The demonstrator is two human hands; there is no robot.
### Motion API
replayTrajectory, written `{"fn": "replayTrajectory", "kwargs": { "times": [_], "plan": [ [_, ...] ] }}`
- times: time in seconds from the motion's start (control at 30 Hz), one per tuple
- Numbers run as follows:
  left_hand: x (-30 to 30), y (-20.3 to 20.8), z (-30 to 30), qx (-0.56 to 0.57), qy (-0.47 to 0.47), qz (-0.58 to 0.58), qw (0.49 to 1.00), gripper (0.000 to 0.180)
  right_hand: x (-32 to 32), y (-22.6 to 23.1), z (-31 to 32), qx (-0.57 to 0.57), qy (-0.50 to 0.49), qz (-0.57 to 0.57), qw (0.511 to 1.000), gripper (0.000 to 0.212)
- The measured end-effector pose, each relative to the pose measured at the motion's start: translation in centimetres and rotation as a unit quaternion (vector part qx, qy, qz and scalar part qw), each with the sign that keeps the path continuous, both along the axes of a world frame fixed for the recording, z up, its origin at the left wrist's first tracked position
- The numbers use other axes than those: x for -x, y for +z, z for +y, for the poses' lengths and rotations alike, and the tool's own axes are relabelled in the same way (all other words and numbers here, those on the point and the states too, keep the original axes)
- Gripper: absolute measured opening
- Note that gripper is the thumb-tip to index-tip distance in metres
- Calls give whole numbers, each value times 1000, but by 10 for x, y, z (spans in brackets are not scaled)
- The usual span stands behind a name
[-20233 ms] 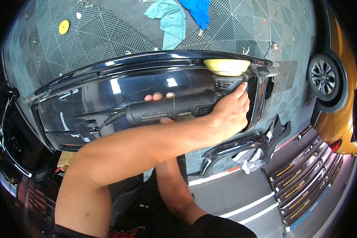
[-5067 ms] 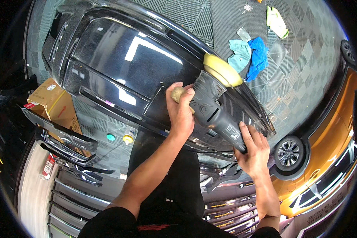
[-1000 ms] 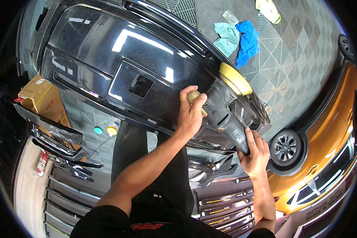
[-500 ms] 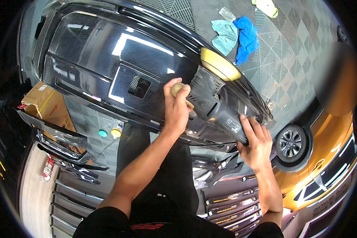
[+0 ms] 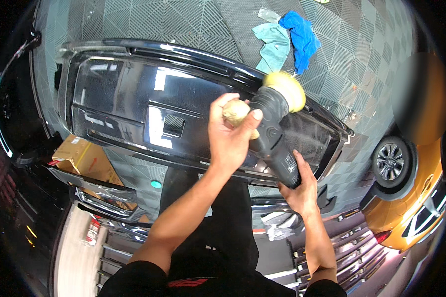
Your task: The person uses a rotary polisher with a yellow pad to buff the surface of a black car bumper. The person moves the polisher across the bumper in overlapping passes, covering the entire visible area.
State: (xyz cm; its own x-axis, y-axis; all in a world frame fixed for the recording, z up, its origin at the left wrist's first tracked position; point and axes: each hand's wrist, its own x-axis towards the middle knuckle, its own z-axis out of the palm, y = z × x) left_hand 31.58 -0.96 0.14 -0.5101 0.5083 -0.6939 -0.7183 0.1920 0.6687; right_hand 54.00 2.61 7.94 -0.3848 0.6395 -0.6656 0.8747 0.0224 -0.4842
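In both my hands is a black power polisher point(image 5: 274, 141) with a round yellow foam pad point(image 5: 293, 89). My left hand point(image 5: 226, 143) wraps around its worn, tan side handle point(image 5: 236, 112), with the thumb over the knob. Around the rear of the polisher's body, my right hand point(image 5: 302, 192) keeps its grip. The pad, smeared at its rim, is tipped on edge at the far edge of a glossy black car panel point(image 5: 109, 89). I cannot tell whether it touches the panel. Whitish haze covers the panel's right part, and a square opening lies near its middle.
Beyond the panel, teal point(image 5: 273, 47) and blue cloths point(image 5: 301, 39) lie on the grey tiled floor. At left are a cardboard box point(image 5: 84, 156) and black car parts point(image 5: 101, 190). An orange car point(image 5: 406, 208) stands right. A teal cap point(image 5: 156, 183) lies near my legs.
The polisher has swung so that its pad faces more away and to the right, and the pad now looks blurred. My view has shifted, showing more floor beyond the panel.
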Motion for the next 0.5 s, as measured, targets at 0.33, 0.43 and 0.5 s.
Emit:
{"fn": "replayTrajectory", "kwargs": {
  "times": [0.33,0.43,0.5],
  "plan": [
    [-14,25,55,-172,-228,179,941,51,33,1,-100,166,-370,112,907,100],
    [-14,49,79,-225,-401,335,823,25,92,-3,-126,224,-554,322,734,80],
    [-25,60,78,-240,-512,389,727,20,125,-14,-148,172,-601,369,688,73]
  ]
}}
